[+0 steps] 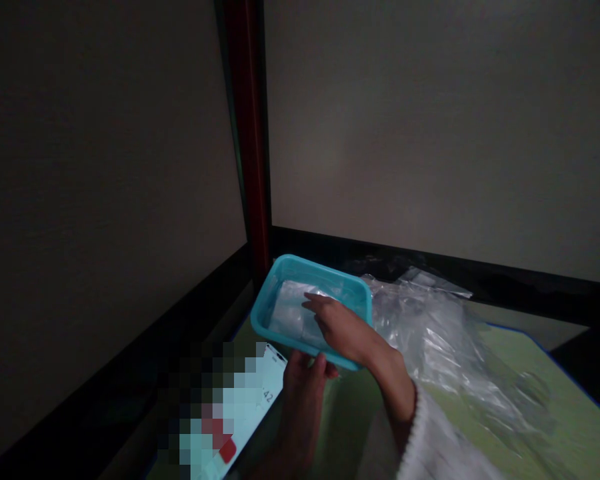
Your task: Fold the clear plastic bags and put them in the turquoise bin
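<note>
Gripping oblong tub (267, 293), left hand (303, 379) curled, right hand (343, 328) loosely spread over filmy plastic (289, 310)

From here I can't identify the white contents (287, 310) beneath my right fingers (321, 303). Left of my left fingers (320, 365), pixelation masks the phone (263, 383), cropped below.

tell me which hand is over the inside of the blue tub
The right hand, with the white sleeve: it is over the inside of the tub, while the left hand holds the near side from outside.
</note>
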A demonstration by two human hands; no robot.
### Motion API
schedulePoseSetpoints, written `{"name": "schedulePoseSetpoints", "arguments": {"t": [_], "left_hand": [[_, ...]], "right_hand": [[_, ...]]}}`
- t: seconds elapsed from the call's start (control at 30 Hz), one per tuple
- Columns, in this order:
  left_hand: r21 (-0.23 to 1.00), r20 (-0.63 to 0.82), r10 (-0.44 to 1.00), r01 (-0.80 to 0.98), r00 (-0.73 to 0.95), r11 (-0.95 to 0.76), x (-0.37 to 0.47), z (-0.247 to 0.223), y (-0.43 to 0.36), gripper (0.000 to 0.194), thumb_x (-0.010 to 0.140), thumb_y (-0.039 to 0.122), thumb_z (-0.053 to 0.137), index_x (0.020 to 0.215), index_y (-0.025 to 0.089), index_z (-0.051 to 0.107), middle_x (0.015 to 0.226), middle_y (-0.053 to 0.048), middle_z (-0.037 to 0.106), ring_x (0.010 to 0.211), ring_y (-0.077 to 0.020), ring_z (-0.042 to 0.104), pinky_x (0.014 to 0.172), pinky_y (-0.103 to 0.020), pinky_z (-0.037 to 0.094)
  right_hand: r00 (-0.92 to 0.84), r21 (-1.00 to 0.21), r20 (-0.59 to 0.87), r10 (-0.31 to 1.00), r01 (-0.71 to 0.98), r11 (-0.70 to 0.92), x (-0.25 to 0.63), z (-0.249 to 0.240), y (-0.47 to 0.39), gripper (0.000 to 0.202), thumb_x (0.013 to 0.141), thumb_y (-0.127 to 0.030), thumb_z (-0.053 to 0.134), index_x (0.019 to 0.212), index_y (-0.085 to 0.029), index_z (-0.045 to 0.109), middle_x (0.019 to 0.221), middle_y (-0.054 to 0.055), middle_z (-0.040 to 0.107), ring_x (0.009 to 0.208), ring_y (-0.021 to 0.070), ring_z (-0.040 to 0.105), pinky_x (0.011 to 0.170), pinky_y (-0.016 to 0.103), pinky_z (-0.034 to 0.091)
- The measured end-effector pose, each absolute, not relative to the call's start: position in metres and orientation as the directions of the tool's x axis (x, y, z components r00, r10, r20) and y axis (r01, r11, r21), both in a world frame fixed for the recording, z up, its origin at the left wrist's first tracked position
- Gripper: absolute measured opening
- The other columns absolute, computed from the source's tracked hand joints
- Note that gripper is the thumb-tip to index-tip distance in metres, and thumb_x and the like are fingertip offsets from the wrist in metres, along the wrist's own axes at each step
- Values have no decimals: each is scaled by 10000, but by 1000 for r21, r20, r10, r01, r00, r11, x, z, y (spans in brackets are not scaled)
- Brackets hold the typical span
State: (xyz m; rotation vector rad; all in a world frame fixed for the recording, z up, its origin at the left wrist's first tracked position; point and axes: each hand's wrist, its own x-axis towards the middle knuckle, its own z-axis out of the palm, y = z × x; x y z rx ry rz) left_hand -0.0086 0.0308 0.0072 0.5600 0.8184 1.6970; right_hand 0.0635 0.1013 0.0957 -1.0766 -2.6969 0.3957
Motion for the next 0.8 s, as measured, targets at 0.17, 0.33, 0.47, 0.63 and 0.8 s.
{"name": "schedulePoseSetpoints", "arguments": {"t": [0.17,0.33,0.47,0.63,0.8], "left_hand": [[689,-72,934,-695,-349,-206,-1,6,31,417,502,414,830,816,207,648,685,10,651,503,-81,530,487,-195,427],[667,-89,937,-719,-337,-195,1,9,28,319,520,355,833,736,189,668,629,19,639,512,-73,538,497,-171,429],[648,-92,939,-735,-333,-197,1,14,26,300,518,337,837,702,178,662,606,26,623,511,-66,530,502,-166,425],[627,-101,930,-748,-354,-217,0,19,27,339,512,307,840,769,181,659,670,17,646,494,-62,530,495,-180,423],[601,-107,921,-762,-374,-239,0,22,29,379,489,277,846,806,200,653,664,23,651,477,-66,533,476,-185,414]], "right_hand": [[-628,-293,2,778,744,601,69,93,101,400,811,-10,379,1172,-21,551,1235,237,538,1148,289,513,945,399,393],[-624,-284,-66,779,760,585,66,93,99,384,835,-52,391,1189,-28,535,1181,219,579,1118,285,533,909,364,409],[-617,-286,-81,783,767,575,64,93,99,408,833,-53,389,1221,-51,514,1212,196,566,1135,271,522,915,344,400],[-601,-286,-68,797,777,562,64,94,101,444,844,-64,375,1280,-59,461,1264,184,532,1166,262,496,938,342,384],[-595,-284,-36,803,777,562,64,97,100,462,852,-65,360,1307,-75,439,1302,168,504,1186,253,479,964,349,368]]}}
